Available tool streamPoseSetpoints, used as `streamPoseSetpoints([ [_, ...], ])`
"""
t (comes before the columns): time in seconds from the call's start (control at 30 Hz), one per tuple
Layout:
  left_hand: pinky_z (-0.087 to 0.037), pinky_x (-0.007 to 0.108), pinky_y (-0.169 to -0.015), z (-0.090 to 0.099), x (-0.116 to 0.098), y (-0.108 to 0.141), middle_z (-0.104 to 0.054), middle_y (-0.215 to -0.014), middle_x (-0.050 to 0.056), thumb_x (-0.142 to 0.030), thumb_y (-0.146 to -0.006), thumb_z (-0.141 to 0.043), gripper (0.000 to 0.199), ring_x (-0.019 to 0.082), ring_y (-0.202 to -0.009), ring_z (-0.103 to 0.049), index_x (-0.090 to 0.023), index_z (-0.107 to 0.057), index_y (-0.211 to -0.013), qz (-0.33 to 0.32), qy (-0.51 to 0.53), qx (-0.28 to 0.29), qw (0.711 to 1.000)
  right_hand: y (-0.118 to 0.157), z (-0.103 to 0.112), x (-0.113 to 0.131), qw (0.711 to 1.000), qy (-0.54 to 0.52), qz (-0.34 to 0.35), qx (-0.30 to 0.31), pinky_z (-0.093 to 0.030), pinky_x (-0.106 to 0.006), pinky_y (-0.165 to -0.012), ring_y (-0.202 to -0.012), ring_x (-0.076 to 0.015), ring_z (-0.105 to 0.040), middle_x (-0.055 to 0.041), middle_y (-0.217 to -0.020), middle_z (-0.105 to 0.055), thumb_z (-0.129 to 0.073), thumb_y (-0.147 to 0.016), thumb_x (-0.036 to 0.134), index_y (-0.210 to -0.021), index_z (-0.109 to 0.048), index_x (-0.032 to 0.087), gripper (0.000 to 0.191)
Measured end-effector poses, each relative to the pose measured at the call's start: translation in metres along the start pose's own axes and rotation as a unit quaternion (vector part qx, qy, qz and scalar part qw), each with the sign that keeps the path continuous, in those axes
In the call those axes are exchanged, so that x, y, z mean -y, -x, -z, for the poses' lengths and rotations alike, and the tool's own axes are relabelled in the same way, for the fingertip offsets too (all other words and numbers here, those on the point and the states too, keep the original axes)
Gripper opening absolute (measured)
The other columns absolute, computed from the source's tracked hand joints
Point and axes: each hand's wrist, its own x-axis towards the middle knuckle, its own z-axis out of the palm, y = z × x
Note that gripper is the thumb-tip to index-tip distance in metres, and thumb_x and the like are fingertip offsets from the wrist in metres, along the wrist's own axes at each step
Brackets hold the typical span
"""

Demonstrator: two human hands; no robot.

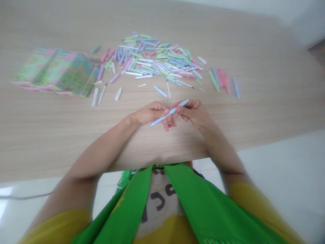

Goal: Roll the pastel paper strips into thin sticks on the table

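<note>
A light blue pen (pixel 183 103) is held slantwise above the table, between both hands. My left hand (pixel 154 113) pinches it around its middle with thumb and fingers, and its lower end points down to the left. Closer to the upper end, my right hand (pixel 192 112) grips the same pen between thumb and fingertips. Just beyond the hands, a blue pen piece (pixel 160 91) and a thin white refill with a dark tip (pixel 168 88) lie on the table.
A wide heap of pastel pen parts (pixel 157 61) spreads across the far middle. Stacked colourful printed packs (pixel 54 71) lie at the left. To the right sit a row of assembled-looking pens (pixel 220 79) and a single blue pen (pixel 236 87). The table's near edge runs before my green apron (pixel 200 196).
</note>
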Motion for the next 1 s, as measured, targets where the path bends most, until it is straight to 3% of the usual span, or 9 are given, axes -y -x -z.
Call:
streamPoseSetpoints([
  [0.13,-0.063,0.038,-0.078,-0.005,-0.006,-0.002,-0.071,-0.060,0.012,-0.065,-0.083,-0.068,0.051,0.027,-0.083,-0.077,-0.014,-0.073,-0.077,0.004,-0.010,-0.009,1.000,0.001,-0.006,-0.003,0.997,-0.017,0.025,-0.071,-0.026,-0.022,-0.038,-0.044,-0.0042,-0.041,0.0020,-0.063,-0.065,-0.086,-0.065,0.059,-0.077,-0.074,0.019,0.044],
  [0.23,-0.061,0.032,-0.063,-0.006,-0.006,-0.006,-0.066,-0.054,0.009,-0.067,-0.084,-0.065,0.054,0.022,-0.065,-0.072,-0.014,-0.069,-0.074,-0.001,-0.035,-0.066,0.997,0.000,-0.014,-0.010,0.988,-0.005,0.039,-0.148,-0.028,-0.022,-0.038,-0.045,-0.0046,-0.042,0.0017,-0.066,-0.066,-0.080,-0.069,0.066,-0.079,-0.074,0.020,0.047],
  [0.33,-0.048,0.026,-0.043,-0.004,-0.004,-0.011,-0.053,-0.044,0.002,-0.067,-0.089,-0.059,0.055,0.013,-0.039,-0.053,-0.014,-0.067,-0.076,0.005,-0.019,-0.118,0.993,-0.003,-0.015,-0.016,0.983,0.007,0.048,-0.179,-0.029,-0.022,-0.039,-0.045,-0.0039,-0.041,0.0020,-0.069,-0.067,-0.074,-0.073,0.069,-0.086,-0.075,0.022,0.049],
  [0.43,-0.035,0.025,-0.034,0.002,-0.002,-0.015,-0.048,-0.043,0.002,-0.064,-0.091,-0.052,0.055,0.011,-0.032,-0.042,-0.013,-0.067,-0.078,0.025,0.020,-0.120,0.992,-0.007,-0.013,-0.020,0.982,0.011,0.039,-0.185,-0.027,-0.022,-0.039,-0.044,-0.0027,-0.040,0.0026,-0.072,-0.067,-0.071,-0.077,0.070,-0.093,-0.075,0.023,0.050],
  [0.53,-0.029,0.027,-0.033,0.008,-0.001,-0.016,-0.062,-0.055,0.010,-0.053,-0.085,-0.058,0.044,0.011,-0.033,-0.042,-0.011,-0.068,-0.078,0.043,0.040,-0.121,0.991,-0.011,-0.009,-0.020,0.983,0.007,0.021,-0.180,-0.026,-0.021,-0.039,-0.043,-0.0020,-0.040,0.0027,-0.073,-0.066,-0.068,-0.079,0.072,-0.092,-0.073,0.022,0.052],
  [0.67,-0.028,0.025,-0.034,0.010,0.001,-0.012,-0.071,-0.066,0.016,-0.042,-0.078,-0.067,0.032,0.015,-0.040,-0.053,-0.010,-0.068,-0.077,0.074,0.040,-0.103,0.991,-0.011,-0.008,-0.015,0.982,0.003,0.024,-0.189,-0.025,-0.021,-0.038,-0.042,-0.0017,-0.037,0.0044,-0.068,-0.058,-0.066,-0.080,0.073,-0.082,-0.063,0.021,0.052],
  [0.77,-0.025,0.021,-0.034,0.004,0.003,-0.010,-0.068,-0.060,0.011,-0.046,-0.083,-0.070,0.035,0.011,-0.038,-0.052,-0.012,-0.064,-0.075,0.085,0.012,-0.104,0.991,-0.008,-0.009,-0.015,0.977,-0.002,0.036,-0.212,-0.025,-0.021,-0.037,-0.040,-0.0020,-0.034,0.0057,-0.066,-0.052,-0.064,-0.081,0.073,-0.079,-0.056,0.022,0.052],
  [0.87,-0.029,0.020,-0.035,-0.009,0.008,-0.011,-0.061,-0.053,0.003,-0.053,-0.085,-0.070,0.041,0.009,-0.038,-0.050,-0.014,-0.063,-0.078,0.072,-0.017,-0.116,0.990,-0.007,-0.010,-0.020,0.971,0.008,0.031,-0.236,-0.023,-0.023,-0.037,-0.040,-0.0037,-0.034,0.0064,-0.060,-0.046,-0.061,-0.082,0.075,-0.078,-0.052,0.023,0.054],
  [1.0,-0.034,0.020,-0.039,-0.025,0.017,-0.014,-0.056,-0.053,-0.002,-0.063,-0.087,-0.066,0.049,0.009,-0.042,-0.053,-0.014,-0.063,-0.084,-0.013,-0.057,-0.138,0.989,-0.004,-0.007,-0.022,0.969,0.047,0.043,-0.238,-0.025,-0.024,-0.040,-0.044,-0.0066,-0.039,0.0062,-0.057,-0.043,-0.061,-0.083,0.074,-0.082,-0.054,0.024,0.051],
])
